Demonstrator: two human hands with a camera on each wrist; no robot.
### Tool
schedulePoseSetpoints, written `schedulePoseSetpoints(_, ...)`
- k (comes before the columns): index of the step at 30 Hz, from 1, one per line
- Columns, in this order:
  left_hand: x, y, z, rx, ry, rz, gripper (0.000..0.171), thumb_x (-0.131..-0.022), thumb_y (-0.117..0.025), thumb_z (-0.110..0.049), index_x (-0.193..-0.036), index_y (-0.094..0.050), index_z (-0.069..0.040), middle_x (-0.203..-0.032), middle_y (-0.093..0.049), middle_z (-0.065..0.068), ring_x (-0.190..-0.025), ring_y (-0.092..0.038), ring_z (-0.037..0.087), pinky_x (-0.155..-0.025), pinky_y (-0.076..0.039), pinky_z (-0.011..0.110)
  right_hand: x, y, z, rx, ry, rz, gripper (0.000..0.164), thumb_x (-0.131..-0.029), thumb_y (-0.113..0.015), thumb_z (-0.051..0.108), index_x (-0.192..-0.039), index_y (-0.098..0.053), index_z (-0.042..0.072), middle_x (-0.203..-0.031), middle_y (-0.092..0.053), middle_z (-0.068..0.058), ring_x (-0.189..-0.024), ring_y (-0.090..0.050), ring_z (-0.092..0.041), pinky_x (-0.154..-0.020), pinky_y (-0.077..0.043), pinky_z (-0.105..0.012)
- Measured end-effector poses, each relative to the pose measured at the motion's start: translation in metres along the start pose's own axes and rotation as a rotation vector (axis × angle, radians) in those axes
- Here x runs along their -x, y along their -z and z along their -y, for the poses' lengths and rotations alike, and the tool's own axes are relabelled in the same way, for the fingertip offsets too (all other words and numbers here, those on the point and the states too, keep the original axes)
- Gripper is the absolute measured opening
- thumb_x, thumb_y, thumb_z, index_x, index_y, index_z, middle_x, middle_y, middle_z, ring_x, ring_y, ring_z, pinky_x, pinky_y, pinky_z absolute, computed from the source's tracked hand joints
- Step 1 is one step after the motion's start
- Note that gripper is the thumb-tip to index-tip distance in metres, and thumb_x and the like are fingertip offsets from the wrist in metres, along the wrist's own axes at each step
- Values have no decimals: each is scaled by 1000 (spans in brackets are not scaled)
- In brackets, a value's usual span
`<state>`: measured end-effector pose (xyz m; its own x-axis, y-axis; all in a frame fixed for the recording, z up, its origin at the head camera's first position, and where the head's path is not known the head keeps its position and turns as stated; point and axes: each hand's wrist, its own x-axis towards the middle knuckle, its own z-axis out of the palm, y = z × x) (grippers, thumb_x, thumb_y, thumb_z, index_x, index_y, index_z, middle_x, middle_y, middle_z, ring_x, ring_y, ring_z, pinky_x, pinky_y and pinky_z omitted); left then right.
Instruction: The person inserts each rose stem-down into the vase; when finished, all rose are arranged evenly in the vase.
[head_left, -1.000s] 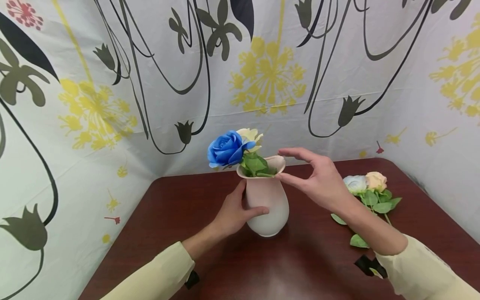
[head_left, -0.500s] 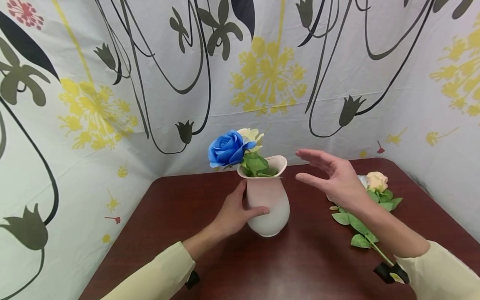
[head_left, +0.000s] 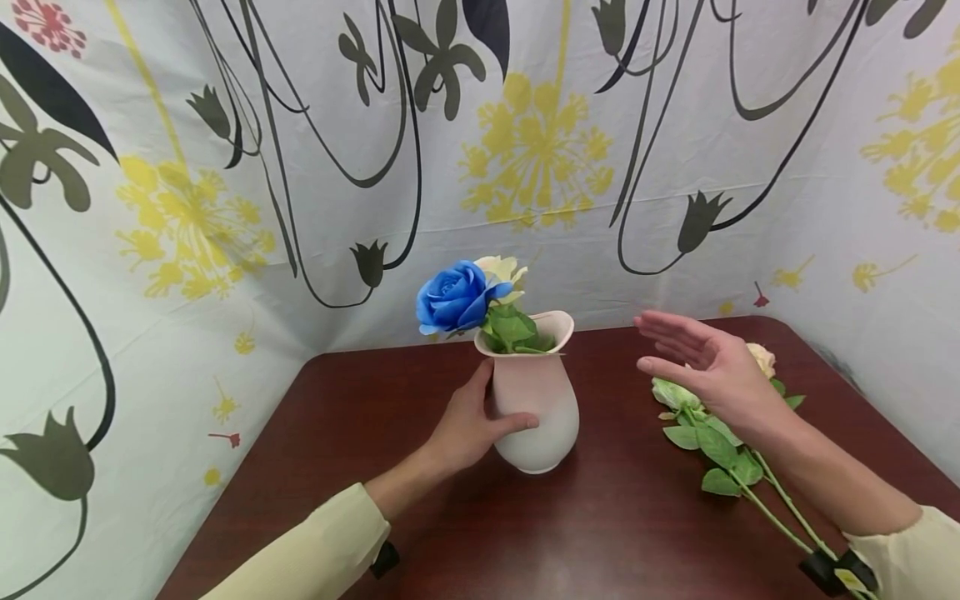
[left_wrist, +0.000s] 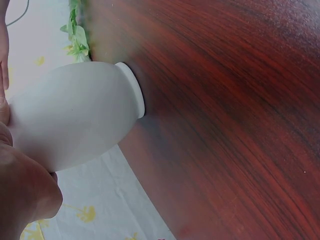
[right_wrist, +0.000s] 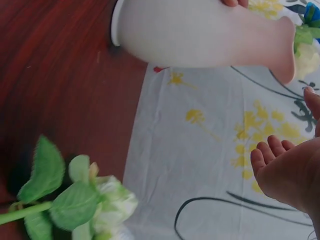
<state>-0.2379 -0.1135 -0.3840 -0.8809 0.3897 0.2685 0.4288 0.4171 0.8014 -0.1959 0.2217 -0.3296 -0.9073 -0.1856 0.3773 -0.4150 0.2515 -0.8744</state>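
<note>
A pale vase [head_left: 536, 408] with a flared, wavy rim stands upright on the table. My left hand [head_left: 468, 421] grips its left side, thumb across the front; the left wrist view shows the same grip on the vase [left_wrist: 75, 115]. A blue rose [head_left: 457, 297] and a cream rose [head_left: 504, 275] lean to the left out of the vase's mouth, over green leaves [head_left: 512, 327]. To the right of the vase, my right hand [head_left: 708, 362] hovers with relaxed fingers and nothing in them. Beneath it lie long-stemmed roses, a greenish-white one [head_left: 675, 394] and a peach one [head_left: 762, 358] partly covered by the hand.
The dark red-brown wooden table [head_left: 360, 433] has rounded back corners. A white cloth [head_left: 450, 200] printed with yellow flowers and grey tulips hangs behind it and along both sides. Leafy stems [head_left: 780, 500] run toward the table's front right, passing by my right sleeve.
My right hand has left the vase's rim and moved right, over the lying roses, uncovering the greenish-white one. My left hand and the vase have stayed put.
</note>
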Motion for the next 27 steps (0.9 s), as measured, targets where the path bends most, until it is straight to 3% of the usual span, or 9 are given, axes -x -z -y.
schedulePoseSetpoints(6, 0, 0, 0, 8, 5, 5, 87, -88, -89, -40, -157, -40, -22, -144, -61, -4, -128, -61, 15, -107, -53, 44, 10, 14, -18, -47, -14, 15, 61, -102, -71, 4, -158, -47, 5, -148, -62, 10, -131, -58, 3, -99, -50, -14)
schedulePoseSetpoints(13, 0, 1, -2, 14, 12, 10, 87, -89, -88, -41, -158, -39, -23, -146, -60, -4, -131, -60, 18, -108, -53, 47, 24, 29, -43, 6, -56, 27, 59, -104, -69, 6, -159, -46, 5, -144, -61, 20, -127, -58, 10, -97, -49, -12)
schedulePoseSetpoints(19, 0, 2, -3, 9, 22, 10, 87, -88, -88, -41, -158, -39, -22, -147, -60, -3, -131, -60, 20, -108, -52, 49, 38, 39, -64, -6, -131, 89, 66, -104, -69, 8, -162, -37, 1, -148, -55, 20, -127, -54, 13, -95, -53, -16)
schedulePoseSetpoints(22, 0, 2, -3, 9, 22, 11, 87, -88, -88, -41, -158, -39, -22, -147, -60, -2, -132, -60, 21, -108, -52, 49, 43, 45, -72, -2, -185, 108, 69, -106, -68, 11, -163, -32, -4, -153, -52, 13, -124, -54, 15, -93, -55, -17)
schedulePoseSetpoints(27, 1, 2, -4, 9, 22, 11, 87, -89, -88, -41, -158, -39, -22, -147, -59, -2, -132, -59, 21, -108, -52, 49, 50, 53, -85, 57, -251, 125, 69, -107, -67, 15, -162, -31, -6, -151, -52, 15, -121, -52, 18, -91, -55, -16)
